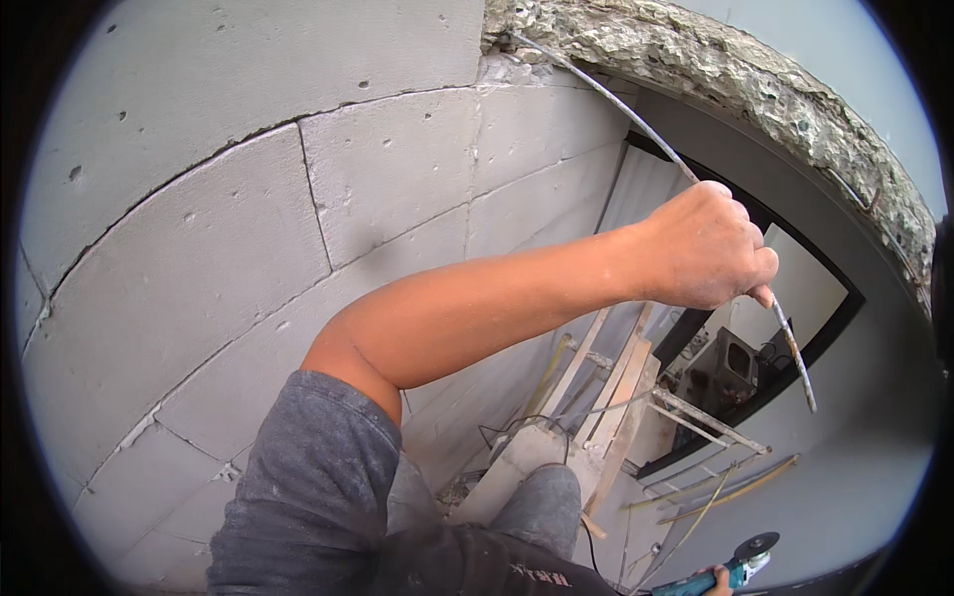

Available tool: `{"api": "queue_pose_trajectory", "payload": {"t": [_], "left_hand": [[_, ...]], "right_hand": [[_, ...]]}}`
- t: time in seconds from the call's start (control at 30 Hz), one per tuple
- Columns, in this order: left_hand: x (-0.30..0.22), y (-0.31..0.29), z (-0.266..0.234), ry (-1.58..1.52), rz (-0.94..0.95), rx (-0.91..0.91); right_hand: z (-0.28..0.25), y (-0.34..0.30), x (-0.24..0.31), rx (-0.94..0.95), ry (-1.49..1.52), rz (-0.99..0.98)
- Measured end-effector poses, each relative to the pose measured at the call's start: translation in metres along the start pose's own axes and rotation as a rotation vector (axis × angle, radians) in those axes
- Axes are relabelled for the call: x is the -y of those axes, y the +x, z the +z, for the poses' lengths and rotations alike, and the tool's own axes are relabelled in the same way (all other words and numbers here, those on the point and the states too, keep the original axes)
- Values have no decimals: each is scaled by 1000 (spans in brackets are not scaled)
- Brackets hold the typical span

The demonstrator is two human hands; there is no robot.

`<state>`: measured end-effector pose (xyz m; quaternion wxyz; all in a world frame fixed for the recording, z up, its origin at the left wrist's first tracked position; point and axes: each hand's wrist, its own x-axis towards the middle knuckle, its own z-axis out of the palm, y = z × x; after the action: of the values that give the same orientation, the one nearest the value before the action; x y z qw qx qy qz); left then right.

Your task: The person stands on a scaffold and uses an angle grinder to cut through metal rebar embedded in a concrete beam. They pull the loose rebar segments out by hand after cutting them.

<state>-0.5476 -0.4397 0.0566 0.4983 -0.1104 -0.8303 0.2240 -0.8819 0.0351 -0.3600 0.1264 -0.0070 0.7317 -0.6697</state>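
Note:
A thin steel rebar (608,95) slants down from the broken concrete edge (696,48). My left hand (711,248) is closed in a fist around it, the arm stretched out across the view. Below the fist, the rod's lower end bends slightly and hangs free. At the bottom right my right hand (720,582), only partly visible, grips a teal angle grinder (737,573) with a dark disc. The grinder is well apart from the rebar. Whether its disc is spinning cannot be told.
A wall of pale blocks (388,169) rises on the left. Further down lie wooden planks (618,402), a metal ladder-like frame (711,422) and a loose cable (596,409). A dark-framed opening (845,303) is on the right. Another bent steel bar (857,191) sticks out of the concrete edge.

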Motion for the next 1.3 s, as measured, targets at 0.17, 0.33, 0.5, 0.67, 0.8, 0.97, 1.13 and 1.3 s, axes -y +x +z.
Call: {"api": "queue_pose_trajectory", "payload": {"t": [0.17, 0.33, 0.5, 0.67, 0.8, 0.97, 1.13, 1.3], "left_hand": [[16, 15, 70, 140, -159, 248], [55, -105, 146, 307, -359, 998], [70, -205, 134, 410, -320, 1222], [23, -164, 85, 124, 31, 607], [-69, -87, 65, 18, -26, 206], [-133, -86, 124, -305, -292, 170], [-131, -103, 159, -903, -869, 26], [-150, -92, 240, -1464, -1110, -611]], "right_hand": [[-23, -13, -14, -57, 25, 19], [-36, -9, -23, -74, 27, 44], [-33, -12, -24, -137, 135, 55], [-44, -9, -39, -195, 268, 74], [-39, -5, -58, -133, 426, 90], [-51, -44, -67, -98, 521, 198], [-40, -60, -65, -149, 436, 223], [-68, -81, -88, -239, 443, 281]]}}
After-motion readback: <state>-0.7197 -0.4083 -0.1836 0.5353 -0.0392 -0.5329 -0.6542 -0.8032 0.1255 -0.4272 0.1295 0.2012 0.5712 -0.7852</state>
